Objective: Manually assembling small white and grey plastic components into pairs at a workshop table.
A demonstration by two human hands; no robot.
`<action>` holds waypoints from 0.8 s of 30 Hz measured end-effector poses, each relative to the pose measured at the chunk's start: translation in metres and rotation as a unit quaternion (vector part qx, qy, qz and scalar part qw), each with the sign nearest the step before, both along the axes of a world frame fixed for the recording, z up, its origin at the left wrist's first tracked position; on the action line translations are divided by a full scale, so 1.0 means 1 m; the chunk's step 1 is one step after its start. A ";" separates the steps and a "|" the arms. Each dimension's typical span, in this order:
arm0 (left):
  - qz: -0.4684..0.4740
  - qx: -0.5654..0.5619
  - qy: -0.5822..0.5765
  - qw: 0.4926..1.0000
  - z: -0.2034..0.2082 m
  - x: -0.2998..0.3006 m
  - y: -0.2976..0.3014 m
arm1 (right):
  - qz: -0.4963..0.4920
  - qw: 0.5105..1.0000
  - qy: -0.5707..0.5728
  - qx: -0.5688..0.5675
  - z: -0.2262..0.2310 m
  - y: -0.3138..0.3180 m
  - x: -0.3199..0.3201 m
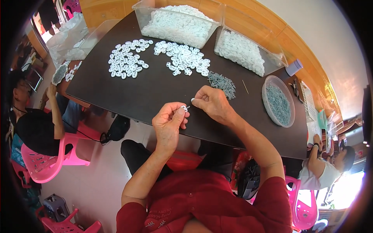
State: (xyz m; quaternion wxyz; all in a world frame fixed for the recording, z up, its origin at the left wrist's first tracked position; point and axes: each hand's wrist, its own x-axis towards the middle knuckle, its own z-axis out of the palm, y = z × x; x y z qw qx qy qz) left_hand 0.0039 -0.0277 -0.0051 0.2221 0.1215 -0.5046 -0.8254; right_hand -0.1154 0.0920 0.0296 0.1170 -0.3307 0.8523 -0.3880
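Above the table's near edge, my left hand [169, 122] is closed, pinching a small white plastic piece [183, 108] between thumb and fingers. A short grey pin [188, 106] sticks out of that piece toward the right. My right hand [213, 103] is just beside it, thumb and forefinger pressed together on a tiny white part [193, 100], mostly hidden by the fingertips. Beyond my right hand lies a heap of small grey pins or screws [222, 84]. Farther off are a pile of white oval pieces [126, 62] and a pile of mixed white pieces [184, 56].
Two clear bins [176, 25] [243, 50] full of white pieces line the far edge. On the right stand a round tub [278, 101] of grey pins, a thin stick [245, 87] and a purple cup [294, 67]. People sit at left [37, 105] and right [324, 167].
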 end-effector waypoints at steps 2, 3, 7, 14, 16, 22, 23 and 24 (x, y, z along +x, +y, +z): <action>-0.002 -0.005 -0.002 1.000 0.001 -0.001 0.000 | -0.022 0.998 -0.051 -0.014 0.002 -0.001 0.002; 0.003 -0.004 0.002 1.000 0.002 -0.001 0.000 | -0.023 0.998 -0.051 -0.015 0.002 -0.001 0.003; 0.011 0.003 0.015 1.000 0.005 -0.001 0.004 | 0.001 0.982 -0.124 -0.139 0.001 -0.001 0.012; 0.005 0.017 0.014 1.000 0.010 0.005 0.006 | -0.043 0.929 -0.274 -0.245 -0.002 0.000 0.021; -0.009 0.038 0.017 0.999 0.013 0.006 0.009 | -0.062 0.912 -0.289 -0.285 -0.002 -0.005 0.029; 0.008 0.043 0.041 0.998 0.015 0.005 0.007 | -0.079 0.882 -0.291 -0.362 -0.003 -0.010 0.050; 0.008 0.043 0.040 0.998 0.014 0.005 0.007 | -0.075 0.894 -0.260 -0.358 -0.004 -0.009 0.050; 0.004 0.044 0.039 0.998 0.014 0.006 0.006 | -0.076 0.893 -0.261 -0.358 -0.005 -0.007 0.050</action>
